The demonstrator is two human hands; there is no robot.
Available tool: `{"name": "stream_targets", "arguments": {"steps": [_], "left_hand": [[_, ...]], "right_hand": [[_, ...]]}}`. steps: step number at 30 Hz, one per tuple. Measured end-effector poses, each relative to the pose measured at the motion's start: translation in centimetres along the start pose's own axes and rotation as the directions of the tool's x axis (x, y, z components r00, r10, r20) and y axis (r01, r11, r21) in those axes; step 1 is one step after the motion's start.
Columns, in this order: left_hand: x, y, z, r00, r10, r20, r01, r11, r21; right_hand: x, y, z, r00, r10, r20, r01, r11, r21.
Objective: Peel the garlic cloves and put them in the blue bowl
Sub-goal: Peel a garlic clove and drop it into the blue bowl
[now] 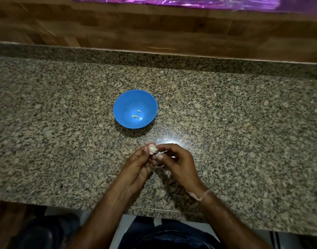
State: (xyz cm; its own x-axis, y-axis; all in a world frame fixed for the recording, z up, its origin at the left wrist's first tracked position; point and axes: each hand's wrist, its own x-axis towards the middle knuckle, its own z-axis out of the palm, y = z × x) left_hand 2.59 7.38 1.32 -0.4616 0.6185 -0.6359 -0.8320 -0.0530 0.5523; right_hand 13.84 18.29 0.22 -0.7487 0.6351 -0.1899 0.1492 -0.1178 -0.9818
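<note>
Granite counter (244, 123), blue bowl (123, 103) beyond the hands, peeled cloves (136, 116) inside. Left hand (138, 166) pinches the garlic clove (152, 148), right hand (179, 162) nips its skin (164, 151). Squeeze too hard and it could shoot out, missing the bowl!

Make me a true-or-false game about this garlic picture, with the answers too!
1. The blue bowl sits on the speckled counter. True.
2. The bowl is empty. False: a few small pale garlic pieces lie in it.
3. The left hand holds a garlic clove at its fingertips. True.
4. Both hands are inside the bowl. False: they are nearer the person, apart from it.
5. The right hand lies flat on the counter. False: its fingers curl and pinch at the clove.
</note>
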Motion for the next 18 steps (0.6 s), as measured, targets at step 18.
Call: {"name": "stream_targets", "arguments": {"steps": [18], "left_hand": [[-1.7, -2.7, 3.1, 0.997, 0.081, -0.006, -0.078, 0.971, 0.228]], "right_hand": [[-0.4, -1.8, -3.3, 0.99, -0.129, 0.059, 0.138, 0.971, -0.196]]}}
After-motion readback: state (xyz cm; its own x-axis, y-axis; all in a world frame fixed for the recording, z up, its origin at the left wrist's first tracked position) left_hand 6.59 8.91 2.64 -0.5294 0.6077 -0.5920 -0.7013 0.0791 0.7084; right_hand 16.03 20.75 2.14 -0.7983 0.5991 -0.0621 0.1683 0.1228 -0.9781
